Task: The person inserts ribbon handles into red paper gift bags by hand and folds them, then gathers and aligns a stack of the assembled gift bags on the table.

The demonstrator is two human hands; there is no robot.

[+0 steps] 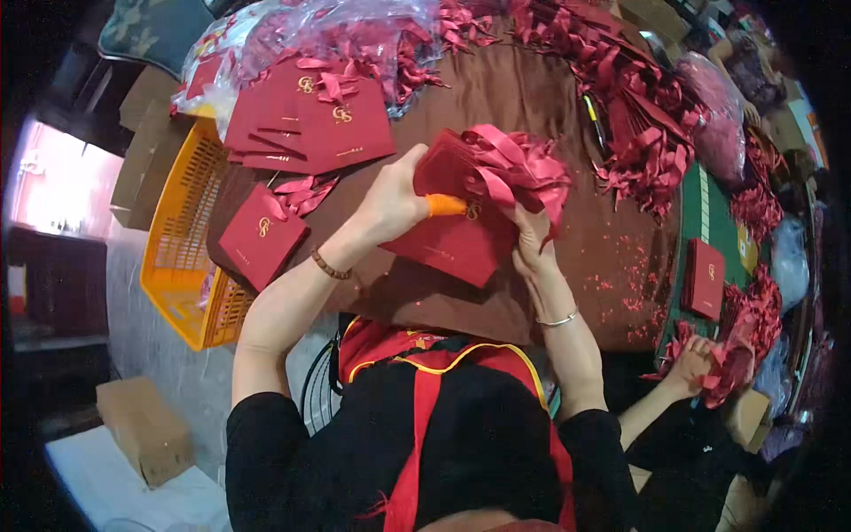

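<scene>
A stack of dark red gift bags with gold lettering is held between my two hands, over the near part of the table. My left hand grips its left side, with an orange cover on the thumb lying across the front. At the right side, my right hand is closed on the bags just under their bunched pink-red ribbons; some of its fingers are hidden behind them. More red bags lie fanned out beyond my left hand, and another small group rests nearer the table's left edge.
A yellow plastic crate stands at the left of the brown-covered table. Ribboned bags and a yellow-black pen lie on the far right. A co-worker's hand holds ribbons at right. A cardboard box sits lower left.
</scene>
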